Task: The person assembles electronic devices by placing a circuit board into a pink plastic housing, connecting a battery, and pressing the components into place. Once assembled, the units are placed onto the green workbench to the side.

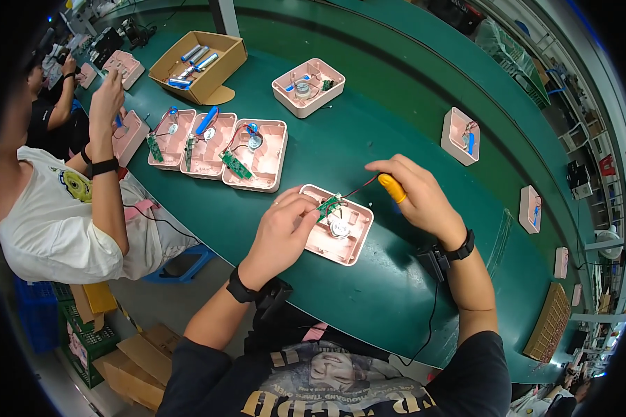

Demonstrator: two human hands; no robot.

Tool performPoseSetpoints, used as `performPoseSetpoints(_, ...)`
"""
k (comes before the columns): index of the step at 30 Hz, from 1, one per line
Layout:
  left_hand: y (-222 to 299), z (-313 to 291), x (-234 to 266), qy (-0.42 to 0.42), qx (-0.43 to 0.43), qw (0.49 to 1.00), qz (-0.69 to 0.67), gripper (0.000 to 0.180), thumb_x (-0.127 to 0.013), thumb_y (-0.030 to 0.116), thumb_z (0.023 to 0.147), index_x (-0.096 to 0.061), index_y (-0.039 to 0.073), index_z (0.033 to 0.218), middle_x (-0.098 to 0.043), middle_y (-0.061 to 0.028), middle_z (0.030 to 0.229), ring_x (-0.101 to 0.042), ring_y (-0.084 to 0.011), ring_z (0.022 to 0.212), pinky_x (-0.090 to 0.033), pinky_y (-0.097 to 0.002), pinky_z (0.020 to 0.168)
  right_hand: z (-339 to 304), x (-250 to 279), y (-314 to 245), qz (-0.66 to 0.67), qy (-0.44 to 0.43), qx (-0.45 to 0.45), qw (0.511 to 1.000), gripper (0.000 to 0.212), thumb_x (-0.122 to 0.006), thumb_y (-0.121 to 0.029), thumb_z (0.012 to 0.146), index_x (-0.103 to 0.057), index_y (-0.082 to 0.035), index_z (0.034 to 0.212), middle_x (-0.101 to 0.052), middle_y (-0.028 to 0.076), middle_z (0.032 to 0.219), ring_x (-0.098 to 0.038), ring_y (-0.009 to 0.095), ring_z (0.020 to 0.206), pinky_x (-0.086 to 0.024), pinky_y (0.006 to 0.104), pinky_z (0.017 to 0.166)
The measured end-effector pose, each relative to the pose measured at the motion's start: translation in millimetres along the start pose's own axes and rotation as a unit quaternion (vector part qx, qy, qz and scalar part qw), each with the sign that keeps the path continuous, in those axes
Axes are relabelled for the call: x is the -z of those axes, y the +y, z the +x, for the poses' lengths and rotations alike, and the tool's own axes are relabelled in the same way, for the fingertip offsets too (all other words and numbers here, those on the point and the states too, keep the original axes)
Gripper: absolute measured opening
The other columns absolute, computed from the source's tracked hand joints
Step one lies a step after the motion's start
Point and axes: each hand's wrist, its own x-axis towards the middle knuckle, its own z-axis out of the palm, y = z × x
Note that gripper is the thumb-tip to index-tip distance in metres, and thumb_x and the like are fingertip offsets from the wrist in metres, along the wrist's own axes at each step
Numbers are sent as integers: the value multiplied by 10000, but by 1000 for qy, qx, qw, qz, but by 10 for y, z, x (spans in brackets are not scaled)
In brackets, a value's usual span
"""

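Note:
In front of me a pale pink plastic housing (358, 240) lies open side up on the green table, with a round silvery part (339, 228) inside. My left hand (285, 226) reaches over its left edge, thumb and fingers pinching a small green circuit board (328, 207) above the housing. Red and dark wires (358, 187) stretch from the board up to the right. My right hand (417, 194) pinches their far end between its fingertips, off the housing's far right corner. One digit of that hand wears a yellow finger cot (391, 187).
Three joined pink housings (282, 160) with boards and wires stand to the left, another pink housing (309, 104) beyond. A cardboard box (233, 62) holds blue and silver cells. More housings (459, 149) line the right. A co-worker (62, 208) sits at left. A brown tray (546, 323) lies far right.

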Motion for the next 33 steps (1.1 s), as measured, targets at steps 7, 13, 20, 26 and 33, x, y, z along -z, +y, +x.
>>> performPoseSetpoints(7,-56,91,-15,-30,14,998,-53,124,-681,61,990,-727,-52,965,-750,-155,1060,-680,-389,1174,-526,-441,1023,-19,-14,157,-45,-73,79,993,344,-725,-10,922,-728,-95,1256,-706,108,1185,-687,336,1070,-576,397,907)
performPoseSetpoints(13,-116,112,-24,-29,-3,998,-48,135,-675,57,992,-739,-55,952,-756,-144,1055,-680,-379,1172,-525,-435,1014,23,-258,-41,12,-27,165,986,325,-819,-78,870,-749,-99,1187,-711,83,1257,-701,325,1089,-583,404,927)
performPoseSetpoints(20,182,-17,20,87,4,996,22,324,-760,162,928,-713,-7,1201,-715,-171,1222,-655,-384,1202,-505,-459,1046,-43,-348,23,-2,-17,179,984,274,-857,-88,829,-756,-68,1083,-737,96,1240,-729,312,1012,-600,405,899)
performPoseSetpoints(26,63,-213,117,-9,34,982,187,461,-761,150,881,-679,-4,1307,-667,-183,1324,-617,-392,1261,-474,-468,1103,17,-347,-34,-76,83,220,969,251,-864,-67,815,-752,-46,1039,-769,113,1204,-753,299,976,-619,411,865)
performPoseSetpoints(33,9,-194,24,-65,13,990,125,477,-744,151,873,-681,-7,1319,-700,-188,1258,-640,-392,1208,-435,-526,1171,-24,-429,-114,-9,90,57,994,229,-836,-12,829,-758,-29,1043,-772,131,1220,-748,352,1070,-616,418,924)
